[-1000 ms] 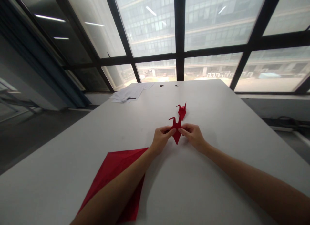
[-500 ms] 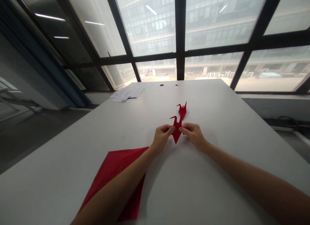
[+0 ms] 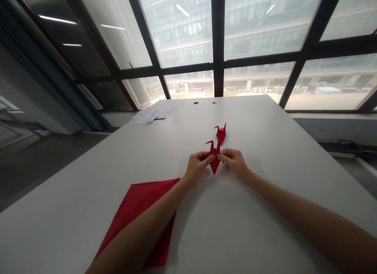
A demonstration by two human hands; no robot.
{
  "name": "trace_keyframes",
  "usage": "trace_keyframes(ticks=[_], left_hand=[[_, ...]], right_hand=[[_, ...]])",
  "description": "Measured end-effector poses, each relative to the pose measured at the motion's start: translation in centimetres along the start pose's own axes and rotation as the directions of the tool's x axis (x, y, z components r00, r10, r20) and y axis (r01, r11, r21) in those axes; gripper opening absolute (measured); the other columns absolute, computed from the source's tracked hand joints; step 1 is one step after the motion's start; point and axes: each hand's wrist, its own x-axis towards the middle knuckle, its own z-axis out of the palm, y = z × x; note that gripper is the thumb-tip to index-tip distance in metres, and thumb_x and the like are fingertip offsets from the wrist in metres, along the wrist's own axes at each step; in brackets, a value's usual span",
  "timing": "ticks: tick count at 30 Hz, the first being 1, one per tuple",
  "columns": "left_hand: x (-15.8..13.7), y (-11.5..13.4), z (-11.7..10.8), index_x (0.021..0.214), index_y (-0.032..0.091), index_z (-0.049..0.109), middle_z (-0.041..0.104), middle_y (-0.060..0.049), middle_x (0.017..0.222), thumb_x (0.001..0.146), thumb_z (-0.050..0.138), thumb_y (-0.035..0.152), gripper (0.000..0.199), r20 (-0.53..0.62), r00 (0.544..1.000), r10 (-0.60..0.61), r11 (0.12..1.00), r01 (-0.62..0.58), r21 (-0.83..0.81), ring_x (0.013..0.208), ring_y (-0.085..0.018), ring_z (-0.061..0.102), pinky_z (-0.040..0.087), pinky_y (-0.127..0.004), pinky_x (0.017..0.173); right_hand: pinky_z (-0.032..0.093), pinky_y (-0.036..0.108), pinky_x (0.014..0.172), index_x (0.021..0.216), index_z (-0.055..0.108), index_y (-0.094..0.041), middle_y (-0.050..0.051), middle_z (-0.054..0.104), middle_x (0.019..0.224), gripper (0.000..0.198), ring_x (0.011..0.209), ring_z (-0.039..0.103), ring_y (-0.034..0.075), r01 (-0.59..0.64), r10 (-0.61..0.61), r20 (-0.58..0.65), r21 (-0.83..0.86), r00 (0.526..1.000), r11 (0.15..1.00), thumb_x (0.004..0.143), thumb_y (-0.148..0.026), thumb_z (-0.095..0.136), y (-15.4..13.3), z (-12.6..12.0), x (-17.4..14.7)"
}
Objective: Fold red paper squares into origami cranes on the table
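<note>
A red origami crane (image 3: 215, 164) is pinched between both hands above the white table, its bent head to the left and its tail to the right. My left hand (image 3: 198, 168) grips its left side, thumb on the front. The thumb and fingers of my right hand (image 3: 235, 163) hold its right side. Just behind it a second red origami crane (image 3: 221, 135) sits on the table. Beneath my left forearm lies red paper (image 3: 141, 197), partly covered by the arm.
The white table (image 3: 253, 120) reaches to the windows (image 3: 250, 26). White paper sheets (image 3: 165, 108) with a dark pen-like stick (image 3: 160, 118) lie at the far left. Two small dark round spots are near the far edge. A blue curtain (image 3: 59, 77) hangs at left.
My left thumb has slid slightly to the right across the front of the held crane. The right hand keeps its pinch, and the view has shifted a little.
</note>
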Motion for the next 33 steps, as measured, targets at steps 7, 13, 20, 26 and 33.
trace_keyframes(ticks=[7, 13, 20, 26, 33], left_hand=[[0.0, -0.3, 0.0, 0.083, 0.013, 0.078, 0.074, -0.006, 0.078, 0.078, 0.078, 0.041, 0.029, -0.026, 1.0, -0.006, 1.0, 0.006, -0.012, 0.066, -0.015, 0.061, 0.049, -0.027, 0.065], [0.1, -0.5, -0.1, 0.076, 0.013, 0.076, 0.071, -0.004, 0.071, 0.077, 0.078, 0.044, 0.031, -0.055, 0.998, 0.017, 1.0, -0.018, -0.019, 0.062, -0.013, 0.058, 0.047, -0.026, 0.062], [0.3, -0.5, -0.1, 0.078, 0.013, 0.077, 0.073, -0.004, 0.074, 0.077, 0.078, 0.044, 0.031, -0.066, 0.998, 0.021, 0.999, -0.023, -0.032, 0.064, -0.014, 0.059, 0.047, -0.026, 0.063], [0.5, -0.7, -0.1, 0.098, 0.013, 0.078, 0.076, -0.009, 0.092, 0.075, 0.079, 0.044, 0.038, 0.005, 1.0, 0.007, 0.997, -0.007, -0.08, 0.077, -0.018, 0.065, 0.052, -0.03, 0.073], [1.2, -1.7, -0.7, 0.119, 0.019, 0.063, 0.065, -0.011, 0.115, 0.091, 0.057, 0.052, 0.043, -0.139, 0.99, -0.008, 0.977, -0.022, -0.213, 0.088, -0.015, 0.064, 0.051, -0.025, 0.069]], right_hand=[[0.042, 0.028, 0.06, 0.068, 0.07, -0.019, 0.0, 0.064, 0.065, 0.025, 0.061, 0.052, 0.014, -0.021, 0.021, 0.002, 0.008, 1.0, 1.0, 0.074, -0.042, 0.075, -0.1, 0.1, -0.1], [0.044, 0.029, 0.061, 0.069, 0.072, -0.019, 0.001, 0.067, 0.066, 0.027, 0.062, 0.055, 0.015, -0.026, 0.026, -0.009, -0.002, 1.0, 1.0, 0.073, -0.045, 0.076, 0.2, 0.1, 0.0], [0.05, 0.03, 0.066, 0.094, 0.075, -0.018, 0.005, 0.074, 0.082, 0.034, 0.07, 0.061, 0.017, 0.042, -0.05, -0.083, -0.101, 0.995, 0.994, 0.078, -0.049, 0.072, 0.4, -0.2, 0.5], [0.05, 0.031, 0.065, 0.078, 0.074, -0.017, 0.005, 0.073, 0.076, 0.028, 0.069, 0.062, 0.019, 0.109, -0.14, -0.128, -0.222, 0.982, 0.969, 0.076, -0.045, 0.074, -1.3, -0.8, 1.3], [0.049, 0.034, 0.067, 0.081, 0.075, -0.017, 0.006, 0.074, 0.08, 0.021, 0.073, 0.064, 0.021, 0.182, -0.282, -0.176, -0.439, 0.943, 0.88, 0.076, -0.038, 0.073, -4.0, -6.4, 3.2]])
